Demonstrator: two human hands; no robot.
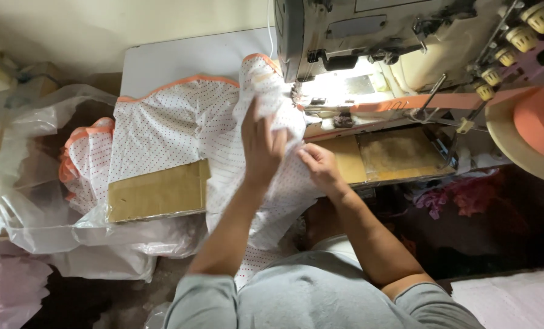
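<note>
White dotted fabric (pixel 180 131) with orange trim lies across the desk (pixel 174 58), left of the sewing machine (pixel 369 42). Both hands grasp it near the needle: left hand (pixel 261 149) on top, right hand (pixel 318 166) pinching beside it.

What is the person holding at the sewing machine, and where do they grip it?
Both hands hold the white dotted fabric: the left hand presses its bunched folds just before the needle, and the right hand pinches the near part beside it.

A garment sewing workshop: industrial sewing machine (pixel 400 42), orange binding tape spool (pixel 537 125), bagged fabric pieces (pixel 83 164).
</note>
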